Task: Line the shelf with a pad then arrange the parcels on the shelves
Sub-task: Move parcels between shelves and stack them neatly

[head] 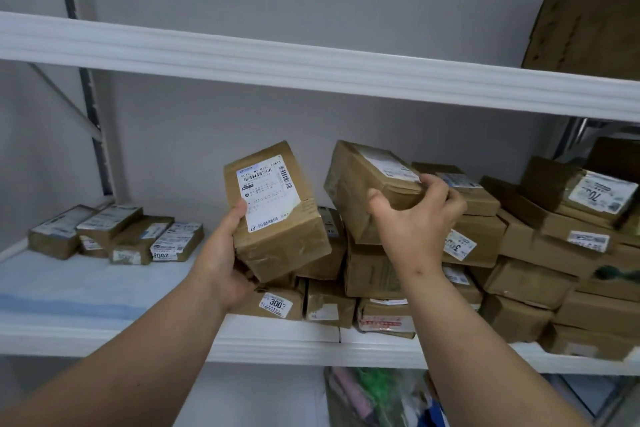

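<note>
My left hand (223, 253) grips a brown cardboard parcel (277, 215) with a white shipping label, held tilted above the shelf. My right hand (415, 215) grips a second brown parcel (360, 184) by its right end, lifted off the heap of parcels (519, 253) that fills the right half of the middle shelf (277, 343). A pale blue and white pad (86, 288) covers the shelf's left part. A short row of small labelled parcels (117, 236) lies on the pad at the back left.
The upper shelf beam (311, 62) runs across above my hands, with a large cardboard sheet (588, 21) leaning at its right end. Plastic-wrapped goods (381, 395) sit below the middle shelf. A grey upright post (93, 114) stands at the left.
</note>
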A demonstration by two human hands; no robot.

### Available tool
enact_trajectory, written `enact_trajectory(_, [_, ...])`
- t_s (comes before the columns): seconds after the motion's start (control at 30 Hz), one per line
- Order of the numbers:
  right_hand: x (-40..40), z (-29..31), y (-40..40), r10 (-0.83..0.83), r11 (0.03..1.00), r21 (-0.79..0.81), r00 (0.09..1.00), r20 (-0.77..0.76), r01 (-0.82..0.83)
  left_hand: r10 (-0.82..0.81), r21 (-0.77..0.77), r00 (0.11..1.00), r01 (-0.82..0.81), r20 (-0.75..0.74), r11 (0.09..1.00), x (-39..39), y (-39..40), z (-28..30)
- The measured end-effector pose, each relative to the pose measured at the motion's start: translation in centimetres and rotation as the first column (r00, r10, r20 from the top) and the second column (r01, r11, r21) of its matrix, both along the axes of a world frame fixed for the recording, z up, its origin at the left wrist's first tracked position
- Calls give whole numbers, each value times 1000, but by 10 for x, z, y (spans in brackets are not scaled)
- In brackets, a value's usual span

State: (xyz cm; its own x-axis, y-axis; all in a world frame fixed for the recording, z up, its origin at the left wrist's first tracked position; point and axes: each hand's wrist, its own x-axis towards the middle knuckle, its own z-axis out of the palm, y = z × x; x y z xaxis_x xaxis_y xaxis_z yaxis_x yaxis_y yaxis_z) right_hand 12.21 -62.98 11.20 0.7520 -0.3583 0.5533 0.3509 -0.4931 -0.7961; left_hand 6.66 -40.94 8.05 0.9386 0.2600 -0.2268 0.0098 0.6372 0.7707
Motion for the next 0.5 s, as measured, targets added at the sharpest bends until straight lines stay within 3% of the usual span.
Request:
enact_trajectory(0.2, [-25,11,-9,118,968,224,993,-7,-113,-47,0,998,47,37,999,-18,-9,8])
enact_trajectory(0.5, [-71,13,-4,172,919,366,985,-30,-149,-138,13,986,138,96,990,-61,3,21])
